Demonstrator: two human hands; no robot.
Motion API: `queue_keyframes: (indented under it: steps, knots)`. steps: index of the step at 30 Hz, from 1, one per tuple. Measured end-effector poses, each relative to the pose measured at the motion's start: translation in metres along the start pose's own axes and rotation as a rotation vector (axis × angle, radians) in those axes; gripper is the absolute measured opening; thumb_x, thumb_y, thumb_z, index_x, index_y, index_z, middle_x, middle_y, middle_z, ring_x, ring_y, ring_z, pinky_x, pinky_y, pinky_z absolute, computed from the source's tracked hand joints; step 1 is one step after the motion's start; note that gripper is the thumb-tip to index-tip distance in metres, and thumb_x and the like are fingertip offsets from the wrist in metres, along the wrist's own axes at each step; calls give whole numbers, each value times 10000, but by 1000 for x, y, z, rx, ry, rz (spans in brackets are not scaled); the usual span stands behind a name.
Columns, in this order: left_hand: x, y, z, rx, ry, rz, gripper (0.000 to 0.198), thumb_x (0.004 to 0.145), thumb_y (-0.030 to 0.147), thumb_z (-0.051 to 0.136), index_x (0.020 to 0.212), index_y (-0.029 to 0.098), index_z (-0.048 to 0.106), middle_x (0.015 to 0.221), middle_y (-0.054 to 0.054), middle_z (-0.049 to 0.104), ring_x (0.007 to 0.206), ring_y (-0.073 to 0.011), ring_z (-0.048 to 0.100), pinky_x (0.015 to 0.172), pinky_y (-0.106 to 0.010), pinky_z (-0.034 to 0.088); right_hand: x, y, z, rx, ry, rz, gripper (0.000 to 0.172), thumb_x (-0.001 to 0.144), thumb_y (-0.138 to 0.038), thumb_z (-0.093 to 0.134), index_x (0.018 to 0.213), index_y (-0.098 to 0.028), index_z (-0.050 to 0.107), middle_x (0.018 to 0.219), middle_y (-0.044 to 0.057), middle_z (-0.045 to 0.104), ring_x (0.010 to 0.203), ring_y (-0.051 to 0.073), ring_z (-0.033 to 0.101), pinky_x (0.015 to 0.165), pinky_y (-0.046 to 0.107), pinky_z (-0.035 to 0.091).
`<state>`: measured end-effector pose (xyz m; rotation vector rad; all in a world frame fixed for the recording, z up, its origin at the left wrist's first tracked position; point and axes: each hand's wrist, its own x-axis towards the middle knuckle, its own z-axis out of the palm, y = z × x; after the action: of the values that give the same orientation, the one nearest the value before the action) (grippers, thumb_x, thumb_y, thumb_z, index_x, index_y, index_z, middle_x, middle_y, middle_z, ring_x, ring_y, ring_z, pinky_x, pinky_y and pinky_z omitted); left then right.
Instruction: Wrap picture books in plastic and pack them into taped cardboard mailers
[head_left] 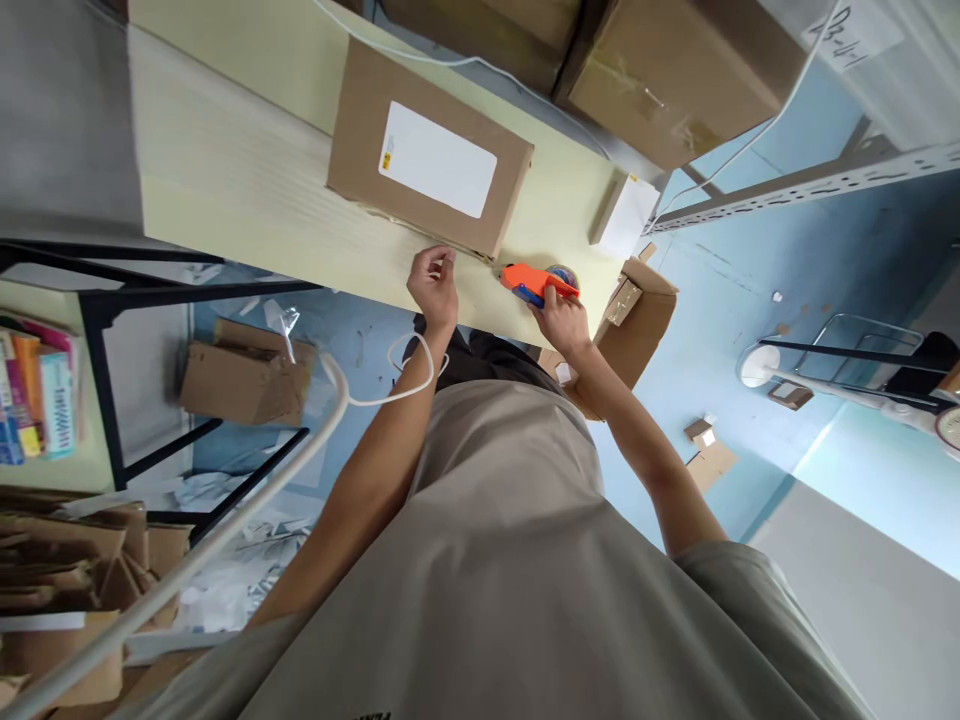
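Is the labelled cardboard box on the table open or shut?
Shut. The cardboard box lies flat on the table, top face unbroken under a white label; no flap stands up. Whether tape seals it, cannot tell.

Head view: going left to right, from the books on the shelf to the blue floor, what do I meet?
Books → crumpled cardboard box on the floor → left hand → orange tape dispenser → open cardboard box → white round disc. The labelled box on the table overlaps the left hand, so it is left out.
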<state>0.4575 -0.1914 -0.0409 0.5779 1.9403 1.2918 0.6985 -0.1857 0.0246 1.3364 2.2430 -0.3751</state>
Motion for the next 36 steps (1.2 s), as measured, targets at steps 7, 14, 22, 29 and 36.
queue_keyframes:
  steps: [7,14,22,29,36]
  knots:
    - [3,8,33,-191,83,-169,420,1083,462,791,1420,212,771,1330,-128,802,1214,-237,821,1047,-300,638,-1,-15,13,101,104,80,440,1256,-385,356,1438,-47,571,1163,249,831,1101,326,799,1027,420,596]
    - [10,25,57,-263,35,-380,809,1191,749,395,1871,321,296,1824,-169,468,1662,-343,572,1271,-446,585,-7,-30,4,108,95,40,472,1265,-351,313,1436,-23,606,1231,263,811,1140,332,782,1060,416,554]
    - [28,54,38,-316,-48,-290,939,1082,595,800,1846,267,363,1768,-176,557,1673,-327,559,1332,-430,545,-6,-49,-8,130,54,-34,459,1240,-240,300,1476,14,601,1251,292,785,1140,347,763,1047,456,537]
    - [33,78,-36,-337,-132,-350,861,892,341,1005,1658,293,614,1702,-137,663,1560,-258,675,1291,-393,555,-7,-89,-16,160,-7,-199,511,1171,-67,243,1554,35,567,1282,290,775,1176,336,764,1091,467,515]
    - [28,82,-38,-263,-103,-394,774,914,326,973,1615,374,647,1632,-91,728,1468,-244,732,1188,-379,608,-17,-105,-22,228,-46,-100,520,1167,-62,220,1541,28,570,1309,304,776,1208,330,786,1086,448,535]
